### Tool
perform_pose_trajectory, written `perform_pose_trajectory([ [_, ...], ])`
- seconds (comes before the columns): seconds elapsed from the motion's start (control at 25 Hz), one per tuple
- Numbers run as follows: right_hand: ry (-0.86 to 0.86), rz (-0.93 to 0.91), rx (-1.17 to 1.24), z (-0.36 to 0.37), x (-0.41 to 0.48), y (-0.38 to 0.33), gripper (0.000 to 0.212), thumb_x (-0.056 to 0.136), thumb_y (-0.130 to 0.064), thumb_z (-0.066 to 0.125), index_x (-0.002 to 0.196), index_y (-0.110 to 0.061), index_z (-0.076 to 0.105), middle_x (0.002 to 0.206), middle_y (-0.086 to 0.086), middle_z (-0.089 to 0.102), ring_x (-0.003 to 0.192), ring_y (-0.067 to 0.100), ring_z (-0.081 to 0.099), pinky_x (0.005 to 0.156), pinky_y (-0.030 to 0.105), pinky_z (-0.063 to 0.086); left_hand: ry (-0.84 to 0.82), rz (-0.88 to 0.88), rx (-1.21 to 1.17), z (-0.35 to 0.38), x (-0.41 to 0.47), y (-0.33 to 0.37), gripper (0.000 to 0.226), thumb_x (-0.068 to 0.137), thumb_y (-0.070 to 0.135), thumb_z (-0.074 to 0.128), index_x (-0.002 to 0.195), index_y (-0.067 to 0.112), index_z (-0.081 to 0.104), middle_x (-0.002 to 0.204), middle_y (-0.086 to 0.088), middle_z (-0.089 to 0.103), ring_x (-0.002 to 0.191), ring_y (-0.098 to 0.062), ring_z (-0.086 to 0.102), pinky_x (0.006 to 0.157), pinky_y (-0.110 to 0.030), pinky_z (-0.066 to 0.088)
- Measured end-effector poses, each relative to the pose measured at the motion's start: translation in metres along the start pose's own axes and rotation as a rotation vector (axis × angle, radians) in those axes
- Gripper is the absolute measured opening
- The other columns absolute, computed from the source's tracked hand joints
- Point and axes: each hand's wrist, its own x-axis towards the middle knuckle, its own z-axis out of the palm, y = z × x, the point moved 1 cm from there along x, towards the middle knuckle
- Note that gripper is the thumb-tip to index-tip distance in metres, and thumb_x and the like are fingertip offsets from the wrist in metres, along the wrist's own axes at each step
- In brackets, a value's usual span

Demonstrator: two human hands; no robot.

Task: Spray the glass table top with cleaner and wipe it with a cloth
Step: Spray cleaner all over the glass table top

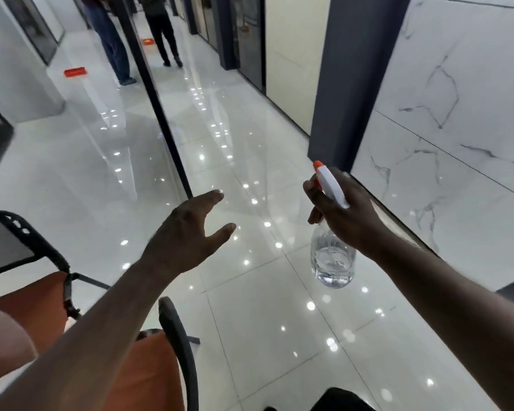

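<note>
My right hand (341, 215) grips spray bottle (333, 256); left hand (187, 232) spread, empty. Glass table top (250, 321) under both looks unsprayed; no cloth seen; wiping left.

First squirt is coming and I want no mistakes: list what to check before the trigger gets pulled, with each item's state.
1. Grip on spray bottle: ok, the right hand holds its neck.
2. Liquid in the bottle: ok, clear liquid fills the lower part.
3. Aim of nozzle at glass table top: cannot tell; it points forward.
4. Spray path free of left hand: ok, it hovers open, off to the bottle's left.
5. Wiping cloth at hand: not ok, none in view.
</note>
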Motion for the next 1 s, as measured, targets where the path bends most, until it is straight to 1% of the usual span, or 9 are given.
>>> perform_pose_trajectory([
  [0.08, -0.086, -0.017, 0.017, 0.019, 0.046, 0.01, 0.028, 0.107, -0.039, 0.064, 0.1, -0.012, 0.061, 0.081, 0.009, 0.07, 0.059, 0.022, 0.074, 0.063, 0.019, 0.053, 0.021, -0.063, 0.03, -0.001, 0.022, -0.02, 0.068, 0.091, 0.053, 0.071, 0.151, 0.027, 0.05, 0.155, 0.013, 0.05, 0.139, -0.008, 0.049, 0.111, -0.022, 0.036],
  [0.2, -0.204, -0.068, 0.041, 0.052, 0.114, 0.021, 0.03, 0.108, -0.038, 0.064, 0.098, -0.009, 0.061, 0.081, 0.014, 0.068, 0.058, 0.025, 0.073, 0.063, 0.017, 0.051, 0.052, -0.164, 0.071, -0.002, 0.051, -0.053, 0.07, 0.091, 0.054, 0.07, 0.152, 0.026, 0.049, 0.155, 0.011, 0.05, 0.139, -0.01, 0.05, 0.112, -0.023, 0.037],
  [0.28, -0.277, -0.126, 0.088, 0.075, 0.155, 0.025, 0.018, 0.108, -0.034, 0.065, 0.097, -0.019, 0.063, 0.084, 0.01, 0.065, 0.057, 0.026, 0.072, 0.06, 0.017, 0.051, 0.082, -0.246, 0.103, -0.006, 0.068, -0.073, 0.07, 0.091, 0.055, 0.069, 0.152, 0.026, 0.049, 0.154, 0.01, 0.051, 0.139, -0.011, 0.05, 0.114, -0.027, 0.039],
  [0.36, -0.359, -0.194, 0.137, 0.1, 0.201, 0.027, 0.013, 0.108, -0.033, 0.065, 0.096, -0.029, 0.062, 0.083, 0.003, 0.063, 0.056, 0.025, 0.072, 0.059, 0.021, 0.052, 0.121, -0.346, 0.123, -0.012, 0.086, -0.091, 0.072, 0.091, 0.057, 0.068, 0.152, 0.025, 0.049, 0.155, 0.008, 0.051, 0.141, -0.013, 0.049, 0.116, -0.025, 0.034],
  [0.48, -0.538, -0.228, 0.169, 0.147, 0.258, 0.031, 0.015, 0.107, -0.033, 0.066, 0.094, -0.026, 0.063, 0.079, 0.007, 0.061, 0.056, 0.026, 0.071, 0.059, 0.023, 0.053, 0.2, -0.514, 0.16, -0.016, 0.096, -0.111, 0.071, 0.092, 0.056, 0.069, 0.152, 0.023, 0.049, 0.156, 0.007, 0.049, 0.143, -0.013, 0.046, 0.116, -0.022, 0.03],
  [0.6, -0.691, -0.242, 0.221, 0.206, 0.292, 0.027, 0.01, 0.106, -0.029, 0.068, 0.097, -0.029, 0.066, 0.076, 0.004, 0.06, 0.056, 0.03, 0.07, 0.059, 0.02, 0.052, 0.267, -0.654, 0.135, -0.02, 0.084, -0.138, 0.071, 0.091, 0.055, 0.07, 0.151, 0.022, 0.05, 0.156, 0.007, 0.05, 0.139, -0.011, 0.051, 0.119, -0.033, 0.04],
  [0.72, -0.873, -0.249, 0.24, 0.279, 0.315, 0.017, 0.012, 0.105, -0.03, 0.069, 0.109, -0.019, 0.072, 0.089, 0.007, 0.07, 0.056, 0.031, 0.071, 0.062, 0.029, 0.057, 0.341, -0.8, 0.14, -0.029, 0.06, -0.177, 0.072, 0.09, 0.054, 0.071, 0.15, 0.021, 0.052, 0.156, 0.005, 0.051, 0.141, -0.01, 0.05, 0.117, -0.032, 0.042],
  [0.88, -1.053, -0.305, 0.245, 0.392, 0.332, -0.008, 0.016, 0.104, -0.032, 0.07, 0.108, -0.017, 0.071, 0.1, 0.01, 0.073, 0.06, 0.034, 0.072, 0.063, 0.041, 0.063, 0.45, -0.961, 0.138, -0.044, 0.03, -0.243, 0.072, 0.089, 0.054, 0.07, 0.149, 0.018, 0.054, 0.156, 0.002, 0.05, 0.145, -0.01, 0.044, 0.118, -0.032, 0.04],
  [1.0, -1.187, -0.292, 0.233, 0.467, 0.333, -0.035, 0.015, 0.103, -0.03, 0.072, 0.109, -0.016, 0.072, 0.093, 0.009, 0.074, 0.059, 0.032, 0.071, 0.059, 0.025, 0.057, 0.52, -1.083, 0.089, -0.061, 0.017, -0.283, 0.071, 0.089, 0.052, 0.073, 0.148, 0.014, 0.056, 0.155, 0.001, 0.052, 0.145, -0.01, 0.046, 0.119, -0.032, 0.039],
])
